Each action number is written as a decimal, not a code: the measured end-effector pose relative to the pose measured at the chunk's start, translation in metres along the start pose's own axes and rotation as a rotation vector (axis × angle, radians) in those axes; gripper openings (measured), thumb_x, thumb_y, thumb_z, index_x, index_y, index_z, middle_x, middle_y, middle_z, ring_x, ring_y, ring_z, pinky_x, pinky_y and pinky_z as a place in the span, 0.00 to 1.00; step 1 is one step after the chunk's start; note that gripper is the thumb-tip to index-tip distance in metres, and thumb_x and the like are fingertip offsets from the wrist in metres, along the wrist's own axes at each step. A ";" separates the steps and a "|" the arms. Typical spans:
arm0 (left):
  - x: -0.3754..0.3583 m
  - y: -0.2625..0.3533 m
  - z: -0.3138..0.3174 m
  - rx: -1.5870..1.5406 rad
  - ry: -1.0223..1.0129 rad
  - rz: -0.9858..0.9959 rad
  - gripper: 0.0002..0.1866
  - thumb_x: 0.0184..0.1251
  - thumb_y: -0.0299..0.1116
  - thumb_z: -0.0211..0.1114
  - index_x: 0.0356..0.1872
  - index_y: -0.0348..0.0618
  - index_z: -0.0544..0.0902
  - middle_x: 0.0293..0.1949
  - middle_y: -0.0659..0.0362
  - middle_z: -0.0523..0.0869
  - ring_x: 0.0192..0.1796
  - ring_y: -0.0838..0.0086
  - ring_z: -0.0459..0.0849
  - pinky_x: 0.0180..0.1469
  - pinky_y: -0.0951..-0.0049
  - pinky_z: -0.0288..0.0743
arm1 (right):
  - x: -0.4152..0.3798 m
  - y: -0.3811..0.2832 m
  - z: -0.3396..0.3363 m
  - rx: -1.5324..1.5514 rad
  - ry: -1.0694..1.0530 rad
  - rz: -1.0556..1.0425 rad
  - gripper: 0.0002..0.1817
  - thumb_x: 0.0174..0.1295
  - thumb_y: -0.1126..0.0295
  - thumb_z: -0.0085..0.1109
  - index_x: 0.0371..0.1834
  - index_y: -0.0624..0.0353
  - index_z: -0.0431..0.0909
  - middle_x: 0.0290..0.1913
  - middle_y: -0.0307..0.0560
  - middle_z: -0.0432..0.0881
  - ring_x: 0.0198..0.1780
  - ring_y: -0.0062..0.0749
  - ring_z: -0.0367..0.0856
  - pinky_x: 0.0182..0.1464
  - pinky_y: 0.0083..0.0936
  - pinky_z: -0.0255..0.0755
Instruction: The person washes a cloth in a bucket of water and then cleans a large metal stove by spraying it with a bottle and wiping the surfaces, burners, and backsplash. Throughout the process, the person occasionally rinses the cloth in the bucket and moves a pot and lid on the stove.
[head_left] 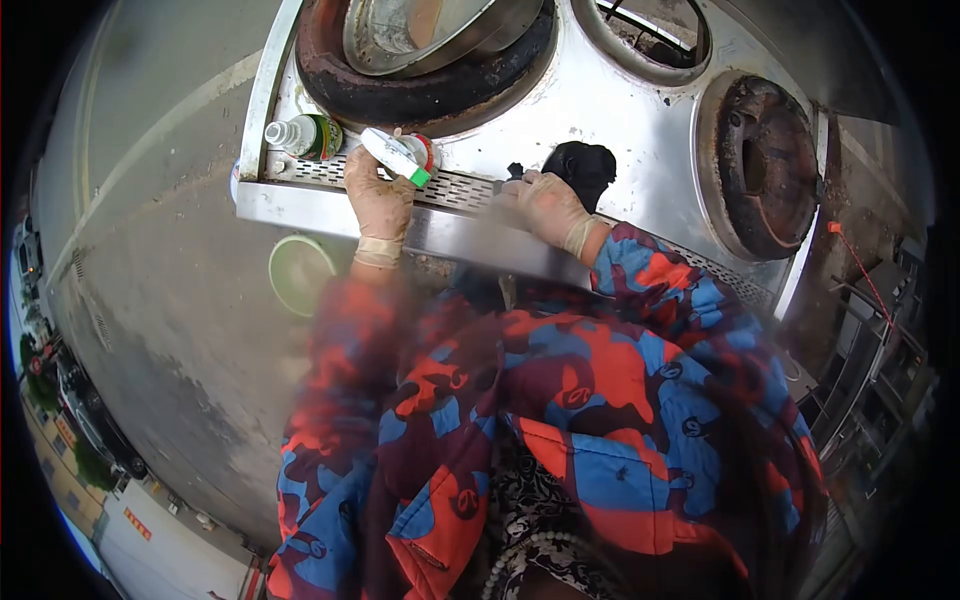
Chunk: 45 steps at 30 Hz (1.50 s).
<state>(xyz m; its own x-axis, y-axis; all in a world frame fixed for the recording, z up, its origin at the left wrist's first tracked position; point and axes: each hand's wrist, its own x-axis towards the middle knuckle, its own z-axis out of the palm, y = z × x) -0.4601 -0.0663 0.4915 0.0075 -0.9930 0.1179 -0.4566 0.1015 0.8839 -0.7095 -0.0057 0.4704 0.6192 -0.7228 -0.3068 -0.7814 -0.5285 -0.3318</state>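
Observation:
My left hand (pixel 380 200), in a thin pale glove, is closed around a long white object (pixel 393 155) with a green end. Its exact kind is unclear. Right behind it is a red and white container (pixel 421 150), partly covered. A green glass bottle (pixel 310 136) with a clear cap lies to the left on the perforated strip. My right hand (pixel 553 210), gloved too, has its fingers curled at the stove's front edge, blurred at the tips. I cannot tell what is between them. Just beyond it a black cloth-like item (pixel 583 168) lies crumpled on the metal top.
A large black ring burner (pixel 440 112) carries a metal pan (pixel 375 60). An open round hole (pixel 650 75) and a rusty burner (pixel 765 165) are at the right. A pale green bucket (pixel 301 272) stands on the ground below the steel front edge (pixel 470 240).

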 end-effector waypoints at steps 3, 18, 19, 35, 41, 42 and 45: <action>0.002 0.010 -0.003 -0.293 0.007 0.000 0.20 0.51 0.23 0.74 0.45 0.40 0.77 0.43 0.61 0.82 0.44 0.77 0.79 0.45 0.78 0.75 | 0.024 -0.004 0.016 0.024 0.124 -0.033 0.19 0.56 0.72 0.51 0.52 0.47 0.78 0.51 0.36 0.78 0.52 0.39 0.74 0.54 0.31 0.70; 0.010 -0.020 -0.054 0.039 0.069 0.013 0.17 0.52 0.29 0.75 0.40 0.38 0.78 0.32 0.61 0.81 0.31 0.81 0.78 0.33 0.80 0.75 | 0.025 -0.008 0.015 -0.039 0.165 0.036 0.10 0.55 0.72 0.52 0.38 0.53 0.82 0.41 0.37 0.81 0.43 0.42 0.78 0.46 0.32 0.73; 0.010 -0.011 -0.055 -0.020 0.046 -0.043 0.17 0.52 0.29 0.75 0.40 0.38 0.78 0.32 0.61 0.81 0.31 0.81 0.78 0.32 0.80 0.74 | 0.038 -0.012 0.016 -0.018 0.301 -0.036 0.10 0.54 0.72 0.53 0.38 0.52 0.82 0.41 0.36 0.81 0.44 0.41 0.78 0.47 0.31 0.73; 0.000 0.033 -0.078 -0.027 0.065 -0.088 0.16 0.55 0.26 0.73 0.42 0.39 0.78 0.33 0.62 0.80 0.28 0.83 0.78 0.25 0.83 0.74 | 0.117 -0.047 -0.001 0.010 0.434 0.133 0.19 0.58 0.72 0.47 0.54 0.53 0.74 0.55 0.40 0.76 0.53 0.38 0.75 0.53 0.33 0.70; -0.003 0.042 -0.090 -0.098 0.071 -0.257 0.16 0.55 0.26 0.73 0.43 0.38 0.78 0.34 0.61 0.81 0.31 0.83 0.77 0.28 0.83 0.75 | 0.089 -0.027 -0.018 0.069 0.238 0.278 0.13 0.54 0.77 0.50 0.42 0.59 0.78 0.45 0.49 0.81 0.46 0.43 0.78 0.47 0.34 0.74; -0.004 0.042 -0.093 -0.099 0.066 -0.254 0.16 0.55 0.26 0.73 0.43 0.38 0.78 0.34 0.61 0.81 0.31 0.83 0.77 0.28 0.83 0.75 | 0.102 -0.033 -0.012 0.077 0.376 0.208 0.11 0.52 0.76 0.50 0.38 0.60 0.79 0.39 0.51 0.82 0.45 0.43 0.79 0.45 0.35 0.75; 0.000 0.024 -0.093 0.068 0.041 -0.077 0.16 0.55 0.26 0.72 0.43 0.37 0.78 0.34 0.61 0.80 0.32 0.82 0.77 0.30 0.83 0.73 | 0.147 -0.054 -0.004 0.152 0.641 0.028 0.16 0.54 0.71 0.51 0.48 0.53 0.77 0.52 0.41 0.78 0.49 0.40 0.76 0.51 0.33 0.70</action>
<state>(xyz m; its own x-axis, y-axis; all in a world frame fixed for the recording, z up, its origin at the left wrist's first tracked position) -0.3885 -0.0587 0.5550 0.0807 -0.9942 0.0707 -0.5125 0.0194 0.8585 -0.5766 -0.0855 0.4471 0.3927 -0.8823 0.2595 -0.7480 -0.4706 -0.4681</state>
